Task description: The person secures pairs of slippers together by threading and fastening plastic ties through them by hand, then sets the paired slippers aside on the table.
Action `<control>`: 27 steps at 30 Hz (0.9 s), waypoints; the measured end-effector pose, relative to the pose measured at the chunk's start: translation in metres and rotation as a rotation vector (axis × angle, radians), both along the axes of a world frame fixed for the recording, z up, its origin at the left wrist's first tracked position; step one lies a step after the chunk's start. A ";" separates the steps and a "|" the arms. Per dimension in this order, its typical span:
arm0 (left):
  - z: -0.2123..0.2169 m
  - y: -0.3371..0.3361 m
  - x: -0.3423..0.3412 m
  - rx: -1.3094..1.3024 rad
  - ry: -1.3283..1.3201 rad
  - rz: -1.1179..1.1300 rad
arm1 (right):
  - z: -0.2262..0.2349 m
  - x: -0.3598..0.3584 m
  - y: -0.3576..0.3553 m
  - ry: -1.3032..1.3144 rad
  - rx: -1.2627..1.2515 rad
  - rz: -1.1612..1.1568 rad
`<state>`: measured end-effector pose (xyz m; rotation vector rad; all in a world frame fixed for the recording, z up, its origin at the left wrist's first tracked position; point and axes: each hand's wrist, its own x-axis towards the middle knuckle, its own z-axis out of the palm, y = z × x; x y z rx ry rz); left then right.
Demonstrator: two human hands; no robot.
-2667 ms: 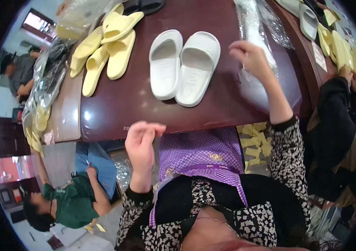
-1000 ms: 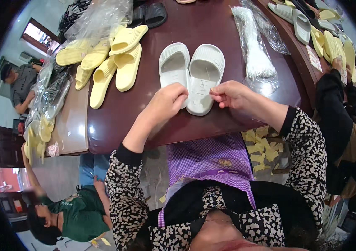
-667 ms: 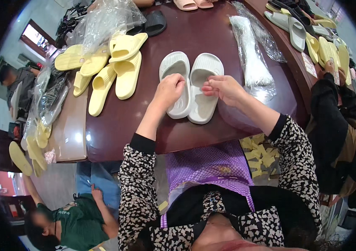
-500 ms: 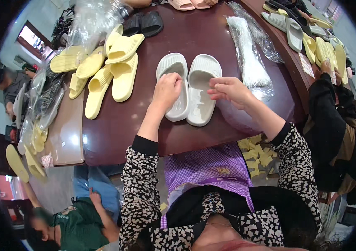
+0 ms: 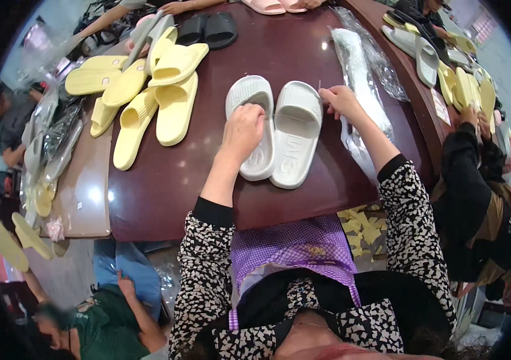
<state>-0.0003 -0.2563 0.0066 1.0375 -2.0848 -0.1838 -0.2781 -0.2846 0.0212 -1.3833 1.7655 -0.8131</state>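
A pair of light grey slide slippers lies side by side on the dark red table in front of me, toes pointing away. My left hand [image 5: 243, 133] is closed at the inner edge of the left slipper [image 5: 249, 90], its fingertips hidden in the foot opening. The right slipper [image 5: 296, 135] shows its whole insole and ribbed strap. Just right of that strap my right hand [image 5: 341, 101] is closed in a pinch; a faint thin line shows by the fingertips, too fine to name. Beyond that hand lies a bundle of white strands [image 5: 354, 60] in clear plastic.
Several yellow slippers [image 5: 176, 111] lie at the left, with black slippers [image 5: 222, 31] behind them. Pink slippers [image 5: 266, 6] are at the far edge. Clear plastic bags [image 5: 42, 129] hang at the left. Co-workers sit on both sides; one handles yellow slippers [image 5: 464, 87] at right.
My right hand has moved from over the right slipper to its outer side and closed. That slipper has shifted slightly right. At far left, the plastic has moved away and a co-worker's arms reach in.
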 end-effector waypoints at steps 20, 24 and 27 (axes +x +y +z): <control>0.006 0.018 0.005 -0.086 0.011 -0.048 | -0.008 0.012 -0.020 0.314 -0.283 0.008; 0.008 0.018 0.003 -0.090 0.001 -0.042 | -0.002 0.014 -0.028 0.169 -0.373 -0.024; 0.005 0.020 0.006 -0.092 -0.001 -0.034 | 0.018 0.040 -0.031 -0.005 -0.396 0.027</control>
